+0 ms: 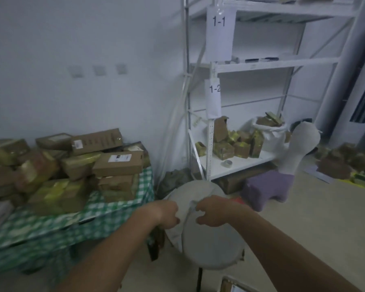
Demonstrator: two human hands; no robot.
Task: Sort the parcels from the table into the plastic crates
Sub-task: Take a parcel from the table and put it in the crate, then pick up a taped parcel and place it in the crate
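Left hand (167,214) curled tight, gripping the near-left edge of a soft grey parcel (198,199). Right hand (214,211) also curled, pinching a fold of the same grey parcel just beside the left hand, fingers bent under. Both forearms reaching in from the near edge of the view. Grey parcel held in the air in front of the body, right of the table and over a round grey stool (213,247); whether touching the stool cannot be told.

To the left, a table under a green checked cloth (118,213), piled with brown cardboard parcels (118,163), several wrapped in yellow tape, some bearing white labels. At far right, a white metal rack (261,66) against the pale wall, with hanging paper tags reading 1-1 (219,32) and 1-2 (214,98). On its lowest shelf more small brown boxes (230,144), a roll of tape (227,163) and a white sack (271,133) full of boxes. Near the rack, a purple and white cushion-like shape (268,188) on the beige floor. More boxes heaped at the far right edge, blurred.
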